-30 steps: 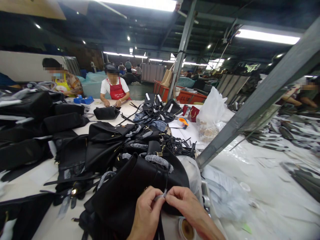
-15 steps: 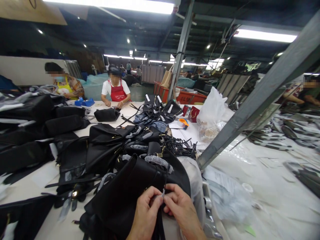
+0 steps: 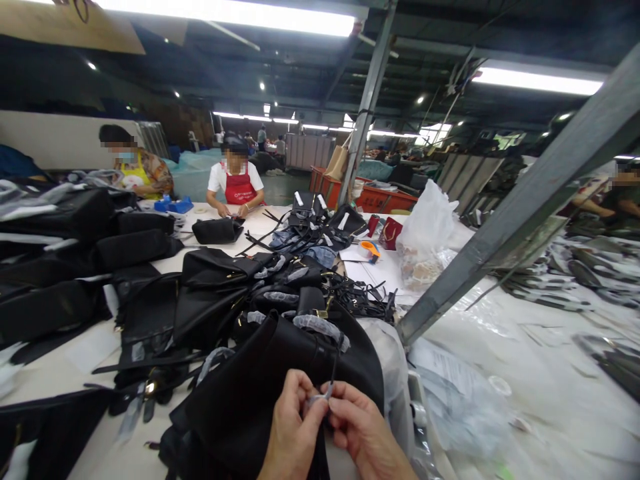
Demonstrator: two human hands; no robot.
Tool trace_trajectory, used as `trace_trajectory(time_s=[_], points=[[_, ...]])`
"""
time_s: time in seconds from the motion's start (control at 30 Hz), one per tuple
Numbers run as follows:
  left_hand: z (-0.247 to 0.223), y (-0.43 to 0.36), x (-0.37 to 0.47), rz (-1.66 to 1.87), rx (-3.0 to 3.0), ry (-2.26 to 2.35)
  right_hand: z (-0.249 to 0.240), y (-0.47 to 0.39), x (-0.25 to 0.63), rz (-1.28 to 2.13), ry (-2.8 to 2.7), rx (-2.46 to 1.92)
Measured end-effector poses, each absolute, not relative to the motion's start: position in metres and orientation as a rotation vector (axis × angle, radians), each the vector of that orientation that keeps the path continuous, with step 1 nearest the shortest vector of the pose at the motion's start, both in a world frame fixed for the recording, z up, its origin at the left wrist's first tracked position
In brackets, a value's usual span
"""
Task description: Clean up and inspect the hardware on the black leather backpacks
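A large black bag (image 3: pixel 240 393) lies in front of me on the table, its handle (image 3: pixel 317 325) wrapped in clear plastic. Over its right side, my left hand (image 3: pixel 297 420) pinches a small piece of whitish plastic wrap (image 3: pixel 320 395) between thumb and fingers. My right hand (image 3: pixel 357 420) meets it there, with thumb and forefinger closed on the same wrap near a thin black strap (image 3: pixel 334 367). That strap runs up from the fingers towards the handle. The fingers partly hide the wrap and the strap's end.
Black bags (image 3: pixel 135 247) are heaped on the left. A slanting metal post (image 3: pixel 450 287) rises at right, near a white plastic bag (image 3: pixel 427 220) and crumpled clear plastic (image 3: pixel 455 393). An orange tape roll (image 3: pixel 370 251) lies farther back. Across the table, a person in a red apron (image 3: pixel 239 189) handles a black bag.
My hands stay together and have shifted slightly. More of the whitish wrap now shows between the fingers, bent across towards my left hand. The whole view has moved a little.
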State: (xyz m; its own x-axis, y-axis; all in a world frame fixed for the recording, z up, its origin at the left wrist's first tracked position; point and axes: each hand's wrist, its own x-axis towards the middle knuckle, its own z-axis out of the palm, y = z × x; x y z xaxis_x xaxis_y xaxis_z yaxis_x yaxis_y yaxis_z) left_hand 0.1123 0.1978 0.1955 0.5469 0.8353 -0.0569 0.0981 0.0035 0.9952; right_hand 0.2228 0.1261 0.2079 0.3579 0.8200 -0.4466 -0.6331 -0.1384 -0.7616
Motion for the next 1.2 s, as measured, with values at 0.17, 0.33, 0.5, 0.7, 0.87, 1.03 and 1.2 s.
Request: trace_trajectory(time_s=[0.17, 0.33, 0.5, 0.7, 0.87, 1.03, 1.2], points=[[0.196, 0.198, 0.116, 0.618, 1.196, 0.691, 0.205, 0.125, 0.223, 1.36, -0.142, -0.943], [0.197, 0.2, 0.118, 0.629, 1.06, 0.649, 0.192, 0.129, 0.223, 1.282, -0.193, -0.878], [0.193, 0.203, 0.12, 0.579, 0.893, 0.586, 0.193, 0.129, 0.221, 1.289, -0.27, -0.791], [0.196, 0.204, 0.114, 0.484, 0.794, 0.542, 0.2, 0.127, 0.225, 1.333, -0.283, -0.718], [0.204, 0.202, 0.111, 0.501, 0.859, 0.553, 0.202, 0.134, 0.225, 1.247, -0.319, -0.96], [0.196, 0.201, 0.112, 0.514, 0.842, 0.579, 0.2, 0.13, 0.227, 1.191, -0.376, -1.034], [0.192, 0.211, 0.107, 0.464, 0.998, 0.583, 0.203, 0.122, 0.238, 1.121, -0.534, -1.228]])
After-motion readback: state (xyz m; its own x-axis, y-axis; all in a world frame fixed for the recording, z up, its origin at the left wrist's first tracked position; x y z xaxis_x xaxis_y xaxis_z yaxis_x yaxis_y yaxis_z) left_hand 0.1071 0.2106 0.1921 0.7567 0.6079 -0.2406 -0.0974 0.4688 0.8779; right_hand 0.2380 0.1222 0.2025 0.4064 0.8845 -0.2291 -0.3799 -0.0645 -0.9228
